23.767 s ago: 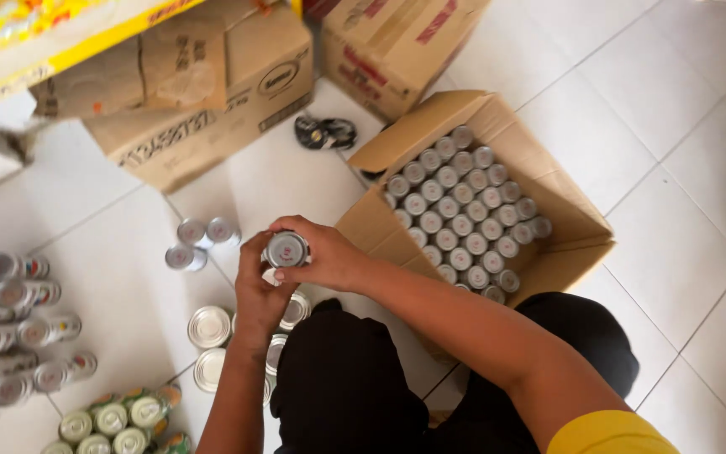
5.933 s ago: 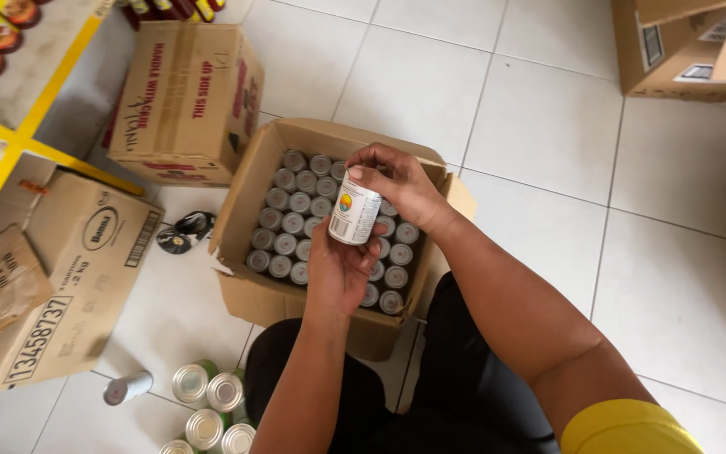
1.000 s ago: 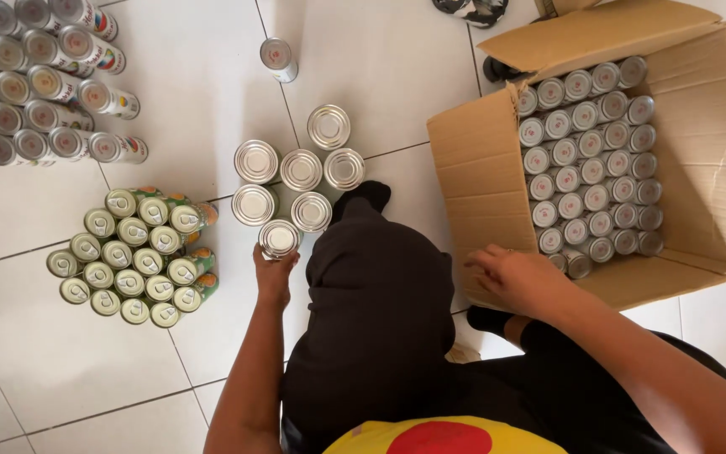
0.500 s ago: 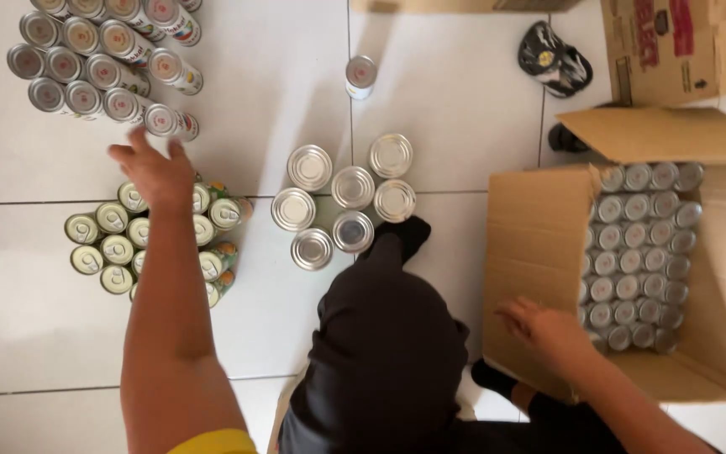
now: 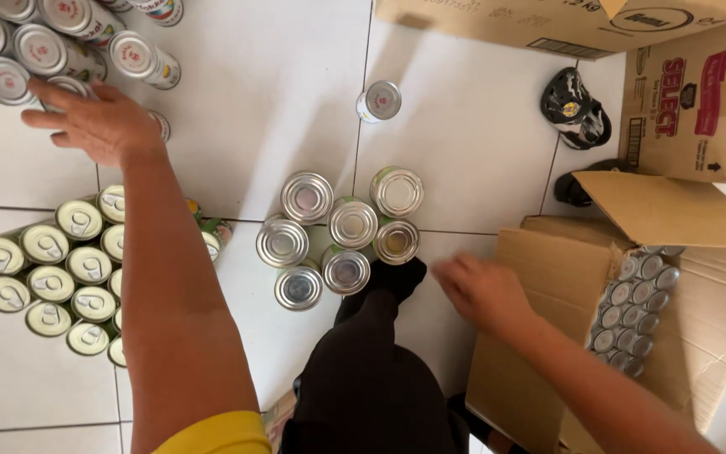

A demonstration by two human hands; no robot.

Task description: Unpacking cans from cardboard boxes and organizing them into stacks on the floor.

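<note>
Risk notes, left to right. Left hand (image 5: 98,124) spread flat, empty, fingertips on the red-topped cans (image 5: 39,50) lying on the floor; a nudge could roll them. Forearm passes over the green-rimmed cans (image 5: 52,273); brushing might topple some. Right hand (image 5: 482,290) blurred, seemingly empty, beside the open carton (image 5: 539,336).

floor: white glossy tiles (image 5: 279,92) with thin dark joints | light: bright, soft shadows falling beside the boxes | top right: closed brown cardboard boxes (image 5: 691,92) standing on the floor | between boxes: a small black object (image 5: 575,109) lying on the tiles
</note>
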